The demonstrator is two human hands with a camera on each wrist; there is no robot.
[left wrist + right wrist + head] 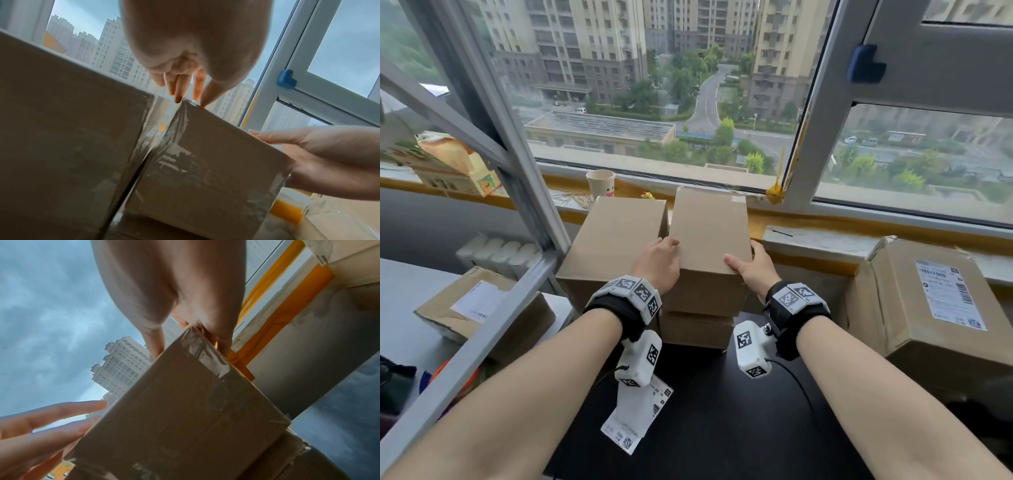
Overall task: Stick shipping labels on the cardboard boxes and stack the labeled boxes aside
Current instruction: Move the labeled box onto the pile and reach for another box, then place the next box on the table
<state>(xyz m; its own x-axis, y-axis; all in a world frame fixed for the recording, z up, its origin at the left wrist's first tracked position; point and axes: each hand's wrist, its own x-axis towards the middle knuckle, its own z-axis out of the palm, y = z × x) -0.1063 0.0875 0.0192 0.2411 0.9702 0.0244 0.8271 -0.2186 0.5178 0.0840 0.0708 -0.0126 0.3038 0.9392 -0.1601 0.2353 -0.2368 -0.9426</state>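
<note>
A plain cardboard box [709, 233] [216, 154] [185, 418] sits on top of a second plain box [695, 329] at the middle of the window side. My right hand [750, 267] [195, 313] grips its near right corner, thumb on the top face and fingers down the right side. My left hand [659, 260] [185, 91] touches the near left edge with straight fingers. A strip of white shipping labels [637, 418] lies on the black table [722, 428] below my left wrist. No label shows on the held box.
A larger plain box [613, 240] [61, 121] stands tight against the stack's left. A big labelled box [928, 301] is at the right, another labelled box [482, 308] lower left. A paper cup [601, 183] stands on the window sill behind.
</note>
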